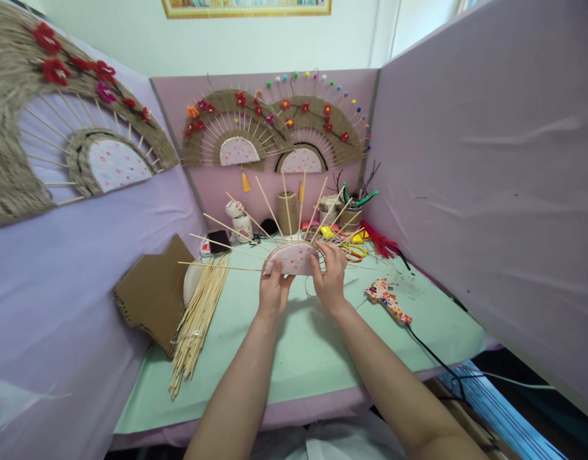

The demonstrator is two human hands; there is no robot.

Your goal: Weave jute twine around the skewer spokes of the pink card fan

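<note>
Both my hands hold up a half-made fan (294, 257) above the pale green table (323, 358). It is a pink dotted half-disc with several bamboo sticks fanning out from it and a few rows of jute twine around its rim. My left hand (273, 287) pinches the half-disc's left edge. My right hand (330, 275) grips its right edge with fingers curled over the twine. A loose loop of twine hangs below between the hands.
A bundle of bamboo sticks (198, 316) and brown cardboard (153, 294) lie at left. A patterned glue gun (387, 301) with a black cord lies at right. Twine spool, cat figurine, tool pot and red stems stand at the back. Finished fans hang on the purple walls.
</note>
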